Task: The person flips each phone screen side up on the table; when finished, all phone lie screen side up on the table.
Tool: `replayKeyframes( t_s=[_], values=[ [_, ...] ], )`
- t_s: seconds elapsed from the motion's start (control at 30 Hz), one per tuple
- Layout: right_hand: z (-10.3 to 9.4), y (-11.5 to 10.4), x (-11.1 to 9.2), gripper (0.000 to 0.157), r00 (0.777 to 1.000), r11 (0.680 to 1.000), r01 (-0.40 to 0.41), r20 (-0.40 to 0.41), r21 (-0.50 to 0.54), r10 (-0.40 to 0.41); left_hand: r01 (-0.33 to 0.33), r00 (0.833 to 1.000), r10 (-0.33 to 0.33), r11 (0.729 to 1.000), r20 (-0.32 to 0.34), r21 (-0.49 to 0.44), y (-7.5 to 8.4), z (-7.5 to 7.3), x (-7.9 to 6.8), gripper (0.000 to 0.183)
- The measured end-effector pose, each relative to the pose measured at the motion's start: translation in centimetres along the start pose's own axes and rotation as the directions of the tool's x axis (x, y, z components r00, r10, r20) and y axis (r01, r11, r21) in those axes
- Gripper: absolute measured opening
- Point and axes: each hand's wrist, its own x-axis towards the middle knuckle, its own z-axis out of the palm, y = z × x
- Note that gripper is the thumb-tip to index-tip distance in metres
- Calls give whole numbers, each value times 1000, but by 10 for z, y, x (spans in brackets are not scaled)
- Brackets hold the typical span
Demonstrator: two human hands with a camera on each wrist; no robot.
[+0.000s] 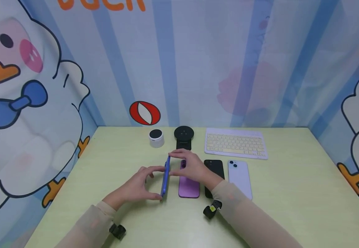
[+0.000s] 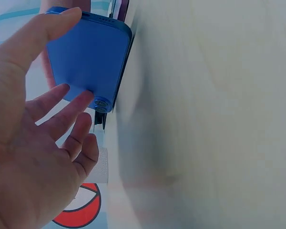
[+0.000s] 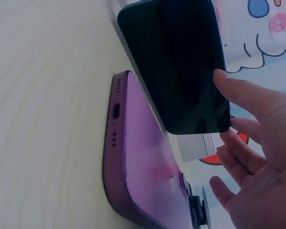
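Note:
A blue phone (image 1: 166, 176) stands on its long edge between both hands, left of the purple phone. Its blue back (image 2: 88, 57) faces the left hand (image 1: 134, 187), whose thumb lies on the near short edge while fingertips reach the back near the camera lenses. The dark screen (image 3: 176, 67) faces the right hand (image 1: 193, 168). That hand's thumb touches the screen by its upper long edge, and its fingers reach the far end. Flat below the right hand lies the purple phone (image 3: 143, 162), back up, partly covered by the hand in the head view.
Right of the purple phone lie a black phone (image 1: 214, 167) and a pale lavender phone (image 1: 240, 175), backs up. Behind stand a small white cylinder with a black top (image 1: 156, 138), a black round-headed stand (image 1: 184, 133) and a lavender keyboard (image 1: 235, 143). A printed curtain (image 1: 198, 69) borders the table.

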Motion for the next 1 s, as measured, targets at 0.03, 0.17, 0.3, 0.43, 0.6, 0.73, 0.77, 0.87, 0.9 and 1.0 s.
replayKeyframes(
  t_s=[0.03,0.17,0.3,0.43,0.6,0.73,0.77,0.87,0.9,1.0],
  values=[
    [1,0,0,73,1000,1000,0,2,0,0,0,1000,0,1000,-2,-6,0,-1,0,92],
    [6,0,1,74,1000,1000,13,6,0,-13,-18,1000,18,1000,-10,-21,1,-4,-2,93],
    [8,-2,2,73,999,999,36,-11,11,-36,-44,999,44,999,-12,-6,4,-10,-3,94],
    [10,-5,2,71,999,999,41,-31,13,-41,-46,999,46,999,0,24,7,-16,-4,94],
    [12,-7,3,70,999,999,31,-30,25,-30,-54,999,53,998,8,43,7,-20,-6,94],
    [14,-7,5,68,999,999,33,-33,36,-32,-51,999,51,998,5,35,7,-22,-7,93],
    [14,-6,5,68,999,999,33,-32,39,-32,-51,999,51,998,4,33,7,-22,-7,93],
    [15,-6,6,67,999,998,29,-32,54,-27,-52,999,52,998,2,32,7,-23,-8,93],
    [15,-5,7,67,999,998,26,-30,59,-24,-51,999,51,998,2,33,7,-24,-9,94],
    [15,-4,8,68,1000,997,20,-18,79,-19,-45,999,45,999,0,31,6,-25,-10,93]
  ],
)
